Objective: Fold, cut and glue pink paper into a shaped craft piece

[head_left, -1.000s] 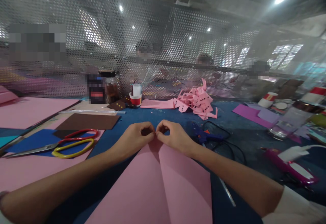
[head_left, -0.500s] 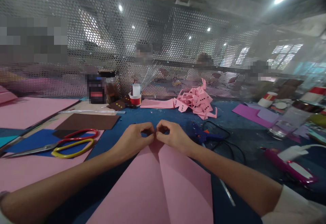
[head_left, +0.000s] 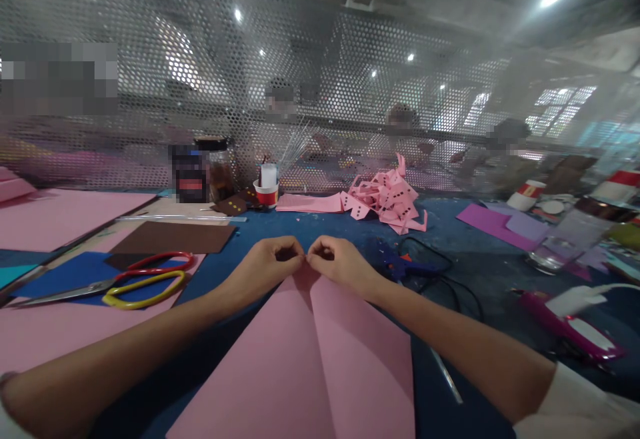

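A large pink paper sheet [head_left: 280,359] stretches from the near edge of the view up to both hands, with a crease running down its middle. My left hand [head_left: 270,262] pinches the sheet's far edge between thumb and forefinger. Close against it, my right hand [head_left: 340,266] pinches the same edge, also with thumb and fingertips together. The two sets of fingertips almost meet, and they hide the very end of the paper. Right of the right hand lies a blue glue gun [head_left: 400,262] with a black cord.
Scissors [head_left: 145,286] with red and yellow handles rest on coloured sheets at left. A pile of dotted pink cut-outs [head_left: 385,196] sits at the back, beside a paper cup [head_left: 267,192]. A glass jar [head_left: 565,242] and a magenta tool [head_left: 570,326] lie right. Perforated metal screen behind.
Both hands keep their pinch at the paper's far edge. The near part of the sheet has shifted very slightly; otherwise little differs.
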A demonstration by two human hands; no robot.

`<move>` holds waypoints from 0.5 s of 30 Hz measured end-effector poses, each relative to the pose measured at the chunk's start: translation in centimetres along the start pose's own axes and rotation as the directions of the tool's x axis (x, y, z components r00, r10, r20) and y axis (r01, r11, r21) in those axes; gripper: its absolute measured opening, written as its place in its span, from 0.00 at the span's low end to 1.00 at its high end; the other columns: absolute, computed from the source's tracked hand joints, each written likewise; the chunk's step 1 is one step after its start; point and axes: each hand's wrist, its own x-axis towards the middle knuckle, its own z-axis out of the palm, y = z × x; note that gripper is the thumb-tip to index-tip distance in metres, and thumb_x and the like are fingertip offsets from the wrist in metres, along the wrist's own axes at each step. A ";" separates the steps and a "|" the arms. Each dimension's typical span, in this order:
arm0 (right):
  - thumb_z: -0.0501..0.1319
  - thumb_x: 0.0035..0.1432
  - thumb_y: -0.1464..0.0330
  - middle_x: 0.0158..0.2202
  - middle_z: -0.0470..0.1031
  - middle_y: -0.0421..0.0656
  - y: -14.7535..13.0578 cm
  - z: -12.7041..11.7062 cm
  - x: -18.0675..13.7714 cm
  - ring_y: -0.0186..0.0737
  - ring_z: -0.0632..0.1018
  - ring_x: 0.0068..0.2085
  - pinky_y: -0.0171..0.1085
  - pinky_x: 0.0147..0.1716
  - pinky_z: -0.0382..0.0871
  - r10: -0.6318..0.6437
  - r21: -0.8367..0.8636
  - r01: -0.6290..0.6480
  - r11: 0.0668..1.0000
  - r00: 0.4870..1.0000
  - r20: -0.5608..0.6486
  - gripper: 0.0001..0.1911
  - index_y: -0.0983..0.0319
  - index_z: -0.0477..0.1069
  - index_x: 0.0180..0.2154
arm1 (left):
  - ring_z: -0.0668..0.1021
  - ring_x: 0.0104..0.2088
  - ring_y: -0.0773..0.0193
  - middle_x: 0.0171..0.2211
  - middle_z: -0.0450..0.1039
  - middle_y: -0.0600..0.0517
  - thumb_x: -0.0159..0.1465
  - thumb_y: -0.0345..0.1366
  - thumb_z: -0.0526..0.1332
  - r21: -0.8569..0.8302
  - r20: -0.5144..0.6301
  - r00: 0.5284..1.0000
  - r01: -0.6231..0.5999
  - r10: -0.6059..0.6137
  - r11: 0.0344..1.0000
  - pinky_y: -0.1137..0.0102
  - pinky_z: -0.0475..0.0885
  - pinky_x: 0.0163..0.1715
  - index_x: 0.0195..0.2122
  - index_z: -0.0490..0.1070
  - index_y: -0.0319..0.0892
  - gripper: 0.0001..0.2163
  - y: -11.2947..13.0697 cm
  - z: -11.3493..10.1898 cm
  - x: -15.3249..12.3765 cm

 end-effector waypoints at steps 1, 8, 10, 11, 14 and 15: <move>0.61 0.56 0.69 0.29 0.76 0.39 0.0 0.0 0.0 0.34 0.74 0.32 0.34 0.34 0.66 0.002 0.003 -0.002 1.000 1.000 0.001 0.03 0.62 0.73 0.32 | 0.71 0.30 0.65 0.26 0.71 0.57 0.58 0.34 0.59 -0.010 0.003 1.000 0.002 -0.002 1.000 0.72 0.63 0.31 0.29 0.73 0.41 0.05 -0.1 0.0 0.0; 0.60 0.55 0.69 0.28 0.72 0.36 -0.2 0.2 -0.1 0.33 0.72 0.31 0.33 0.33 0.64 -0.041 0.024 0.041 0.999 0.999 -0.005 0.02 0.61 0.70 0.30 | 0.70 0.29 0.66 0.25 0.69 0.58 0.57 0.35 0.59 -0.063 0.015 0.999 0.031 -0.030 0.998 0.73 0.62 0.30 0.28 0.72 0.41 0.05 0.1 0.1 0.1; 0.60 0.55 0.69 0.28 0.71 0.36 -0.3 0.2 -0.1 0.33 0.71 0.31 0.33 0.34 0.64 -0.054 0.039 0.054 0.998 0.999 -0.008 0.02 0.61 0.70 0.30 | 0.69 0.29 0.66 0.26 0.68 0.57 0.57 0.36 0.59 -0.084 0.011 0.999 0.044 -0.043 0.996 0.73 0.62 0.30 0.27 0.72 0.41 0.06 0.3 0.1 0.0; 0.60 0.55 0.69 0.28 0.71 0.36 -0.4 0.2 -0.1 0.33 0.71 0.31 0.33 0.34 0.64 -0.057 0.045 0.057 0.997 0.998 -0.010 0.02 0.61 0.69 0.30 | 0.69 0.30 0.66 0.26 0.68 0.57 0.57 0.36 0.59 -0.095 0.011 0.999 0.050 -0.049 0.994 0.73 0.61 0.30 0.27 0.72 0.40 0.06 0.4 0.1 0.0; 0.60 0.55 0.70 0.28 0.70 0.36 -0.6 0.2 -0.2 0.33 0.71 0.31 0.34 0.34 0.64 -0.060 0.064 0.061 0.996 0.998 -0.012 0.02 0.61 0.69 0.30 | 0.68 0.29 0.66 0.26 0.67 0.57 0.57 0.38 0.59 -0.121 0.010 0.998 0.068 -0.067 0.990 0.72 0.61 0.29 0.27 0.71 0.40 0.07 0.6 0.2 -0.1; 0.60 0.55 0.70 0.28 0.70 0.36 -0.6 0.2 -0.2 0.33 0.71 0.31 0.34 0.34 0.64 -0.059 0.069 0.060 0.996 0.998 -0.011 0.02 0.61 0.69 0.30 | 0.68 0.29 0.66 0.25 0.67 0.57 0.57 0.38 0.59 -0.129 0.009 0.997 0.073 -0.073 0.989 0.72 0.61 0.29 0.27 0.71 0.40 0.07 0.6 0.2 -0.1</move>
